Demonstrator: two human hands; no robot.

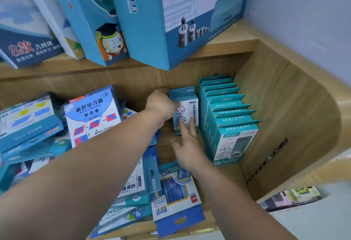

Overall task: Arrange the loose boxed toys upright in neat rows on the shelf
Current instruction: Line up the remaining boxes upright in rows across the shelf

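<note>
A small teal-and-white box point(190, 105) with a hang tab and red and blue cube frames printed on its front stands upright at the back of the wooden shelf point(284, 122). The left hand point(161, 105) reaches in with its fingers curled round the box's upper left edge. The right hand point(187, 146) is spread, with straight fingertips point(192, 121) touching the box's lower front. Just right of those fingertips, a row of teal boxes point(228, 118) stands upright along the side wall. Left of the hands and under the forearms, a pile of loose boxes point(91, 118) lies tilted and flat. Large blue boxes point(148, 21) lean on the board above.
</note>
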